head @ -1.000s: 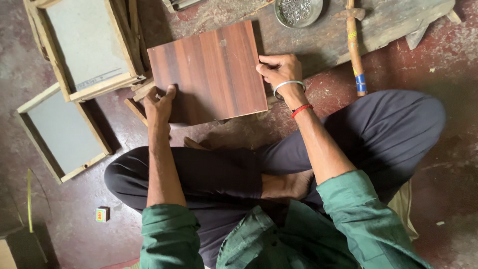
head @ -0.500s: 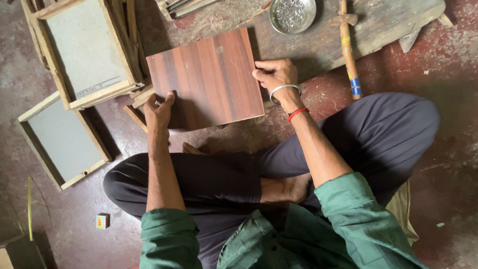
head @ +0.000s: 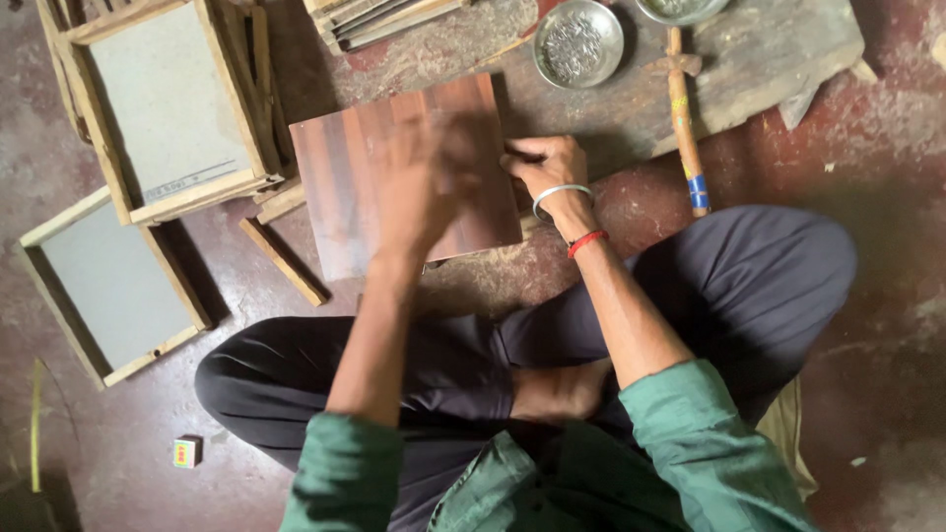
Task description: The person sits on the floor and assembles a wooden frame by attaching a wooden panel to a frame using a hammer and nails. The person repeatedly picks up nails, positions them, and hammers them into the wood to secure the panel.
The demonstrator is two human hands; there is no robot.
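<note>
Holding small nails, a round metal dish (head: 578, 43) sits near the hands.

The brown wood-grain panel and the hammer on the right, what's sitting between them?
In the head view, the right hand grips the brown wood-grain panel's right edge; beyond it, only bare plank reaches the hammer.

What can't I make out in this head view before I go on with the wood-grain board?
- Left hand: motion-blurred over the wood-grain board, so its grip and any contact are unreadable.
- Right hand: its fingertips curl at the board's right edge; what they pinch is too small to tell.
- Second metal dish: cut off by the top edge.
- Contents of the round metal dish: too small to identify.
</note>
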